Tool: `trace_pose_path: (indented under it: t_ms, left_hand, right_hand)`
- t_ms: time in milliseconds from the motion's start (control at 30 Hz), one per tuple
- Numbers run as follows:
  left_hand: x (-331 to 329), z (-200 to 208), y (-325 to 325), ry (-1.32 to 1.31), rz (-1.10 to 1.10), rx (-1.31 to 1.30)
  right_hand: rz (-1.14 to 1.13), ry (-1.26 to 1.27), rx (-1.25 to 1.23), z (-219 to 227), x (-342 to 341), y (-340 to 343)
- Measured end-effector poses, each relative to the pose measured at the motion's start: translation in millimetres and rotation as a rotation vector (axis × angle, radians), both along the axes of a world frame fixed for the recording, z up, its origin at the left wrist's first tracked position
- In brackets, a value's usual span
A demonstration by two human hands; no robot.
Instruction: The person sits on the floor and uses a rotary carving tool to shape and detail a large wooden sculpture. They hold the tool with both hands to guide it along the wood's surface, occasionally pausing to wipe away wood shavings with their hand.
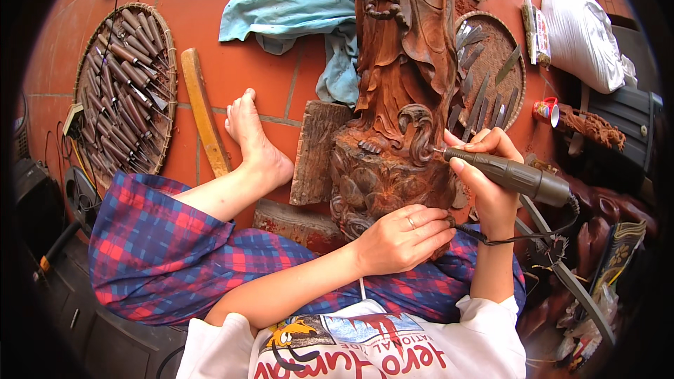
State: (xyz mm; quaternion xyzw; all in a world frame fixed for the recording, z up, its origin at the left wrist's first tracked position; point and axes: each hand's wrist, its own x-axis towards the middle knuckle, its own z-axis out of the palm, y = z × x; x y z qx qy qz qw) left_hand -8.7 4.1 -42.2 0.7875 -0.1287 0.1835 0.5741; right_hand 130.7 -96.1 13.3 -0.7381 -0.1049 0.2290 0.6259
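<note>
A reddish-brown carved wooden statue (393,91) lies in front of me, its rounded, scrolled base toward my lap. My right hand (495,168) grips a dark green rotary carving tool (523,177) like a pen. The tool's thin tip meets the carved scroll (417,135) at the base's right side; whether it touches the wood is hard to tell. My left hand (407,238) rests on the near end of the base, fingers stretched out flat and close together, with a ring on one finger. From the tool's back end a black cord (523,240) loops down.
At left, a round woven tray (170,91) holds many wooden-handled chisels. A curved wooden bar (203,112), a light blue cloth (288,10) and a wood block (317,154) lie nearby. Right of the statue stand a tray of flat blades (516,109), a red cup (546,112) and a white sack (579,35).
</note>
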Motion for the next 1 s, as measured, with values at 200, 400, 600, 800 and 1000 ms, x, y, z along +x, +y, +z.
trace_pose_path:
  t_ms: [200,400,600,800,1000]
  left_hand:
    - [-0.4,-3.6,-1.1,-0.030,0.002,0.059]
    - [-1.2,-3.7,-1.9,-0.028,0.007,0.059]
    - [-0.8,-3.5,-1.1,-0.033,0.000,0.062]
    - [-0.6,-3.9,-1.1,-0.033,0.003,0.060]
    - [-0.1,-2.7,-0.4,-0.032,0.002,0.072]
  right_hand:
    - [-0.066,0.020,-0.088,7.9,-0.5,10.3]
    - [-0.018,0.001,-0.030,6.1,-0.6,5.2]
    - [-0.015,-0.032,-0.058,6.2,0.4,7.7]
    - [-0.017,-0.039,-0.087,9.2,1.2,11.7]
    - [0.033,-0.015,-0.007,6.3,-1.6,3.8]
